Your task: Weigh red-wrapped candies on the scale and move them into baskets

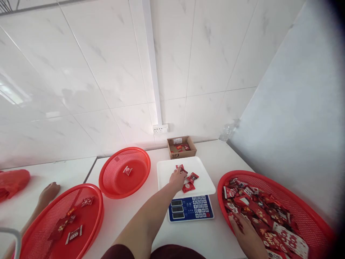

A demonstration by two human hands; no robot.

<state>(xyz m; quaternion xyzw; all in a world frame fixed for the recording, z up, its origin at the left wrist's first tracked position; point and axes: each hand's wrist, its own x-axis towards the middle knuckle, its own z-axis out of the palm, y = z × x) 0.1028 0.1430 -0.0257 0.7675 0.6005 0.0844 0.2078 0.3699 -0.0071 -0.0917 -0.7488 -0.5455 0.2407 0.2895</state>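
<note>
My left hand [177, 178] reaches over the white pan [168, 169] of a digital scale, fingers closed on a small dark red snack packet [184, 171]. Several more red packets lie around it on the pan, one of them [188, 187] just below the fingers. At the near edge of the right red basket [309, 212] is my right hand [246, 233], with a red packet [237, 222] between thumb and fingers. That basket holds a heap of red, brown and white snack packets [258, 208].
The scale's blue keypad [191, 208] faces me. Behind stands a small cardboard box [182, 154] with packets. To the left are a red basket [105, 176] with one packet and a nearer basket [98, 219] with several. Another person's hand [50, 190] rests at far left.
</note>
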